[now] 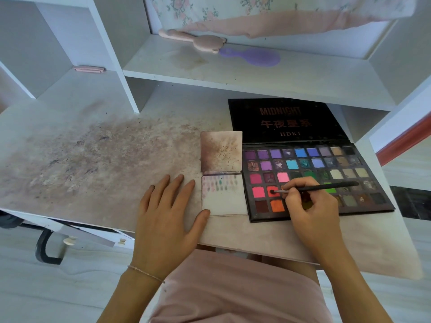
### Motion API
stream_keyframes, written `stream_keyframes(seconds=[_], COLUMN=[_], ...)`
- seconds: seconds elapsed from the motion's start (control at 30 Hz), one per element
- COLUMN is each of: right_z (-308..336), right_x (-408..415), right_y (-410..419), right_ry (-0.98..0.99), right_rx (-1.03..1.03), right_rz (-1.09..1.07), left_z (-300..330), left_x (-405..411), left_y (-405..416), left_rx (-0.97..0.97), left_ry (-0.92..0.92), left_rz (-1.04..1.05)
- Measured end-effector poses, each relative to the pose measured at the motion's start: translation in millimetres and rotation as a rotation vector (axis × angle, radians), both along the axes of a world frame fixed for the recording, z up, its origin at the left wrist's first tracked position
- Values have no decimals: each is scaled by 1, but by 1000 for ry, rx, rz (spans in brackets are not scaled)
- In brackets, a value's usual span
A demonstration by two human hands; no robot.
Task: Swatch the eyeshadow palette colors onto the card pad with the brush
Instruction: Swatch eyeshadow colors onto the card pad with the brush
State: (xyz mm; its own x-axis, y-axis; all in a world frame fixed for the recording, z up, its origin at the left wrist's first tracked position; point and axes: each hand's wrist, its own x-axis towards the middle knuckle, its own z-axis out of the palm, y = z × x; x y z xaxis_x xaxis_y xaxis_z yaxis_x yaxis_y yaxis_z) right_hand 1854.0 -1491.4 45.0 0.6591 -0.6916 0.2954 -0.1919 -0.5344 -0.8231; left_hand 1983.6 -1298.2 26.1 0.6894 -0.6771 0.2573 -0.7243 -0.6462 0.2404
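On the stained pale worktop (98,159), an open eyeshadow palette (312,178) lies to the right, its black lid (286,120) folded back and printed with "MIDNIGHT" and "HDKI". Its pans run in rows of purples and blues at the far side, pinks, reds and oranges at the near left, greens and neutrals toward the right. Just beside the palette's left edge sits the card pad (224,197), its smudged cover (221,151) flipped up and away; the exposed white page carries rows of small faint swatches along its top, with the lower part bare.

The right hand (310,206) rests over the near rows of the palette and pinches a thin black brush (319,187) between thumb and curled fingers, like a pen. The brush handle points right, and its tip touches a red pan (272,191) in the fourth row, second from the left.

The left hand (168,213) lies flat on the worktop with fingers spread and straight, palm down, its thumb touching the pad's near left corner. A thin bracelet (145,273) circles that wrist.

On the shelf (233,71) above the worktop lie a purple hairbrush (253,56) and a pink comb-like item (193,39), touching end to end. Floral fabric (268,12) hangs behind them. Pink clothing (233,292) covers the person's lap at the near edge.
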Motion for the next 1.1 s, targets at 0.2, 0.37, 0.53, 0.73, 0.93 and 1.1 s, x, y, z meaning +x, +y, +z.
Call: stream_keyframes(seconds=[0.2,0.37,0.53,0.73,0.93,1.1], right_z=[3,3,0,-4,-4,-4], right_x=[8,33,52,58,58,59], right_y=[12,36,56,61,62,62], right_ry=[-113,-107,-73,-7,17,39], right_rx=[78,129,78,-37,-67,-98], right_rz=[60,175,229,238,260,259], left_z=[1,0,1,0,0,0], left_x=[10,10,8,8,8,8], left_y=[0,0,-2,-1,-2,-1], left_rx=[142,175,170,173,174,176], left_ry=[-11,-14,-16,-28,-13,-10], left_rz=[-69,-73,-61,-63,-62,-60])
